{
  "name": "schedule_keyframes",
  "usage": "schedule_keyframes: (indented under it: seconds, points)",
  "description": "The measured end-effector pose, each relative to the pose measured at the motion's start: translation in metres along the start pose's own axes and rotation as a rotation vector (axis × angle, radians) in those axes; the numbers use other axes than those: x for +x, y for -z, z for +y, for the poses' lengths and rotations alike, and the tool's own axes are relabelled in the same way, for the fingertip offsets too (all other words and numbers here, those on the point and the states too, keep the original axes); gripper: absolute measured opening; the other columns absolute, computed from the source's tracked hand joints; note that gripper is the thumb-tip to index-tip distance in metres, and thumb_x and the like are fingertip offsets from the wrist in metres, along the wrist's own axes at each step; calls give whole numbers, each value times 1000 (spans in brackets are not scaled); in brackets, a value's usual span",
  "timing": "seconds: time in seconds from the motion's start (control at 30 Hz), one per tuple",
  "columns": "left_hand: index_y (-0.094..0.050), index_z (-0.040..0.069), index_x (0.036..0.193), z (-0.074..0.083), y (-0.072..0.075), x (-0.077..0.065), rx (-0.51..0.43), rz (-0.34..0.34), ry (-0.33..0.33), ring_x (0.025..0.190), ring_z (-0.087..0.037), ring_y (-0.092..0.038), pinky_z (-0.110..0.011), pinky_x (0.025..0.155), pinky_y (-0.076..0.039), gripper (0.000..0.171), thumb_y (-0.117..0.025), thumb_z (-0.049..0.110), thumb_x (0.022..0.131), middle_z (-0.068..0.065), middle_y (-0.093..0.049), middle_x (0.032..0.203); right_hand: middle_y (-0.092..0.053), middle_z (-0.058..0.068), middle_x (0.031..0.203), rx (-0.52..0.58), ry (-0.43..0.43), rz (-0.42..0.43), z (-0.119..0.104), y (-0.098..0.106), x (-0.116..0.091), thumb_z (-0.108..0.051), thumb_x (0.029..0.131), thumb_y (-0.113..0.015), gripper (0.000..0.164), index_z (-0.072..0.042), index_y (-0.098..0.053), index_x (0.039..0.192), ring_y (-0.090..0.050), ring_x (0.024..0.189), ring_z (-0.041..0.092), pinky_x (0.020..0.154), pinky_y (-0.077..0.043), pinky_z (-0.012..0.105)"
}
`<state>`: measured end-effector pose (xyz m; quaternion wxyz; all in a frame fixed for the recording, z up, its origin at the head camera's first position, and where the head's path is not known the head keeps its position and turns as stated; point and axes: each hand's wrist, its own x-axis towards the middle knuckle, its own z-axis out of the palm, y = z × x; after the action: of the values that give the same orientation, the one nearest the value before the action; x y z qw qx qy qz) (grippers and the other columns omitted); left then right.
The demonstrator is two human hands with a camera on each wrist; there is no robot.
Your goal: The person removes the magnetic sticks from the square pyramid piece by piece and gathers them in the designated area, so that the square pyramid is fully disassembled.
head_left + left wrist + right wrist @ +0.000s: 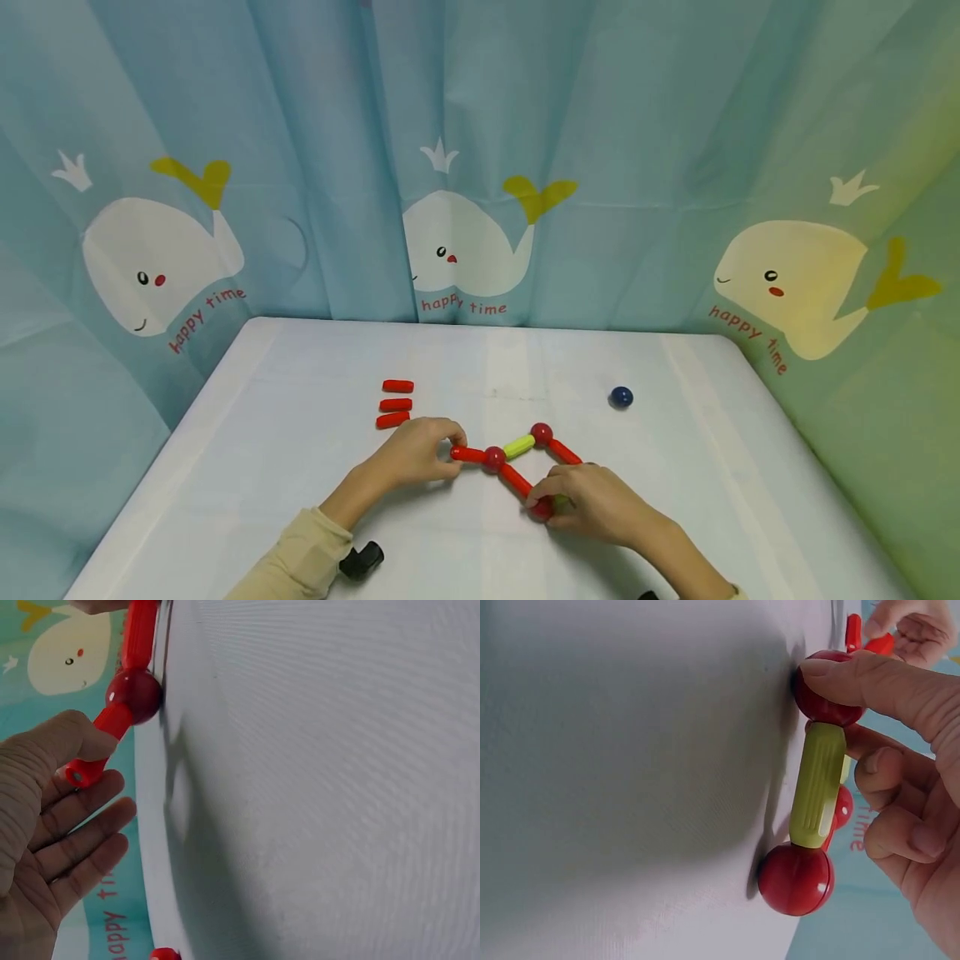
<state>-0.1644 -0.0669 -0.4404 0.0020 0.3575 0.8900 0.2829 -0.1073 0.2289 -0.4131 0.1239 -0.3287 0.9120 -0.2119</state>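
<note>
Magnetic sticks and dark red balls are joined in a four-sided shape in the middle of the table. My left hand [420, 452] pinches a red magnetic stick [472, 455] between thumb and fingers; its inner end meets a red ball [494, 459]. In the left wrist view a small metallic spot shows in the stick's free end. My right hand [600, 504] pinches the near corner ball [826, 697] with thumb and fingertips. From that ball runs a yellow-green stick [817, 787] to another red ball [796, 879], which the right hand covers in the head view.
Three loose red sticks [395, 405] lie in a stack of rows beyond my left hand. A dark blue ball [621, 397] rests toward the back right of the white table [262, 467]. Behind the table hangs a whale-print curtain [480, 108].
</note>
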Motion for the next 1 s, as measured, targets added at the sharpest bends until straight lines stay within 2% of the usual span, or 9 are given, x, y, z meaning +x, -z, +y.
schedule_keyframes:
  seconds: [0.13,0.27,0.43,0.5,0.67,0.8,0.9,1.0]
  points:
    - [-70,14,92,-2,-2,0,11,-5,0,75,-9,-54,-23,71,-48,13,-78,11,83,7,-67,87,-67,-20,91,1,-5,22,2,1,0,-21,83,-86,22,-27,-80,103,-54,75,0,66,-45,23]
    - [-72,14,95,-2,-3,1,10,-11,6,78,-14,-60,-25,75,-51,12,-78,12,85,6,-68,88,-67,-15,87,-14,-7,109,0,-5,5,-25,84,-85,17,-22,-78,100,-51,69,-1,60,-43,20]
    - [-72,14,95,-2,-7,2,-13,2,-1,79,-16,-61,-28,75,-50,12,-80,13,86,7,-69,87,-72,-6,92,-54,-55,241,-6,-12,21,-21,84,-84,30,-17,-74,112,-43,55,-2,49,-37,20]
    - [-72,14,95,-3,-10,2,-30,12,-17,79,-16,-61,-28,75,-50,12,-80,13,86,7,-69,87,-74,-5,95,-67,-67,269,-9,-14,28,-20,85,-84,34,-17,-73,117,-47,57,0,47,-35,21]
    - [-72,15,96,-2,-14,2,-59,21,-44,80,-15,-62,-26,76,-50,13,-81,16,87,8,-69,87,-72,-6,86,-102,-67,288,-9,-20,45,-18,84,-84,33,-15,-74,115,-56,67,4,49,-40,20]
    - [-73,15,97,0,-13,1,-51,31,-43,80,-15,-63,-26,76,-51,13,-81,18,88,8,-69,88,-63,-9,75,-120,-75,290,-9,-23,51,-17,83,-85,31,-15,-73,111,-49,61,3,47,-40,20]
    - [-75,14,96,0,-12,-1,-43,49,-47,79,-15,-63,-26,76,-51,12,-81,17,87,7,-70,87,-59,-11,73,-129,-73,277,-10,-22,53,-17,83,-85,29,-17,-72,109,-45,60,3,47,-38,21]
    - [-76,14,96,0,-12,-2,-44,54,-52,78,-15,-62,-25,74,-51,11,-81,17,87,7,-71,86,-61,-12,75,-125,-76,260,-11,-21,52,-17,83,-85,28,-19,-72,108,-46,61,2,47,-38,21]
